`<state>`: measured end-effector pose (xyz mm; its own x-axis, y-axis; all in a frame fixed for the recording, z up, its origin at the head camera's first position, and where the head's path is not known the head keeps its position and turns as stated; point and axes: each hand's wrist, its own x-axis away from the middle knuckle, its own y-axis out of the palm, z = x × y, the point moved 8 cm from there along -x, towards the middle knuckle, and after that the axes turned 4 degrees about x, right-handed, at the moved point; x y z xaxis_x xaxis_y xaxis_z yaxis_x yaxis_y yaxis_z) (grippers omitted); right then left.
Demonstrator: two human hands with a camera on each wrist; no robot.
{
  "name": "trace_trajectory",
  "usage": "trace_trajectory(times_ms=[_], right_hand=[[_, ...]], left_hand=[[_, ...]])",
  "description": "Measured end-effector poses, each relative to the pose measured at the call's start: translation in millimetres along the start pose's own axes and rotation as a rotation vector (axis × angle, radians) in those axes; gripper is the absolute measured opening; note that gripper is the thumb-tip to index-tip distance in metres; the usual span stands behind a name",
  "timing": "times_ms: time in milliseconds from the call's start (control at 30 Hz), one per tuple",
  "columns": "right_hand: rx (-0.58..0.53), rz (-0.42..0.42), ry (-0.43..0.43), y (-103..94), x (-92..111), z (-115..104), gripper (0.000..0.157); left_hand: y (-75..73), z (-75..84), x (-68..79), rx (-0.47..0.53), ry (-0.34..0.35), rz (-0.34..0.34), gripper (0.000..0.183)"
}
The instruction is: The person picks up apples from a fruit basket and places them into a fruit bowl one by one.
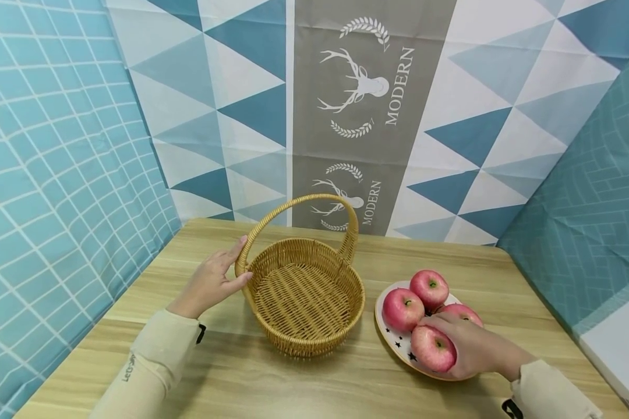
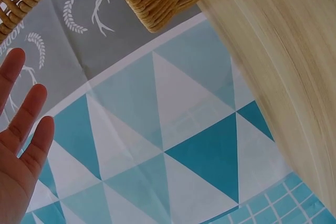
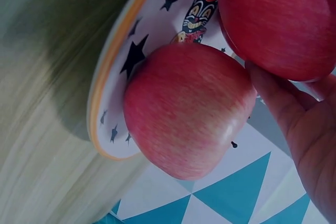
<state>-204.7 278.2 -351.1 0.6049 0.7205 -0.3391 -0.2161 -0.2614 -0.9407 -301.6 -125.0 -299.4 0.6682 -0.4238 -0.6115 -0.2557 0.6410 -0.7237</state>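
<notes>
A woven wicker basket point(image 1: 259, 308) with a tall arched handle stands on the wooden table, nothing inside it. My left hand point(image 1: 215, 282) touches the base of the handle on its left side, thumb and fingers extended; the left wrist view shows straight fingers point(image 2: 32, 111) apart from the wicker. To the right, a white plate point(image 1: 393, 337) with black stars carries several red apples point(image 1: 402, 309). My right hand point(image 1: 472, 346) grips the nearest apple point(image 1: 433, 348) from its right side. In the right wrist view, the thumb presses this apple point(image 3: 278, 22), with another apple point(image 3: 189, 111) beside it.
The wooden table point(image 1: 314, 390) ends at a patterned cloth backdrop point(image 1: 367, 116) behind the basket. Blue tiled cloth point(image 1: 47, 174) hangs at the left, teal cloth point(image 1: 582, 221) at the right. A white surface point(image 1: 621, 343) lies at the right edge.
</notes>
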Motion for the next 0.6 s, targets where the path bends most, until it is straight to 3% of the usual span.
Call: trace_trajectory(times_ms=[367, 600], right_hand=[[0.001, -0.039, -0.021, 9.3, 3.2, -4.8, 0.074], [0.022, -0.013, -0.017, 9.9, 3.3, -4.0, 0.069]], left_hand=[[0.5, 1.3, 0.2, -0.017, -0.025, -0.022, 0.071], [0.1, 1.4, 0.1, -0.014, -0.02, -0.014, 0.07]])
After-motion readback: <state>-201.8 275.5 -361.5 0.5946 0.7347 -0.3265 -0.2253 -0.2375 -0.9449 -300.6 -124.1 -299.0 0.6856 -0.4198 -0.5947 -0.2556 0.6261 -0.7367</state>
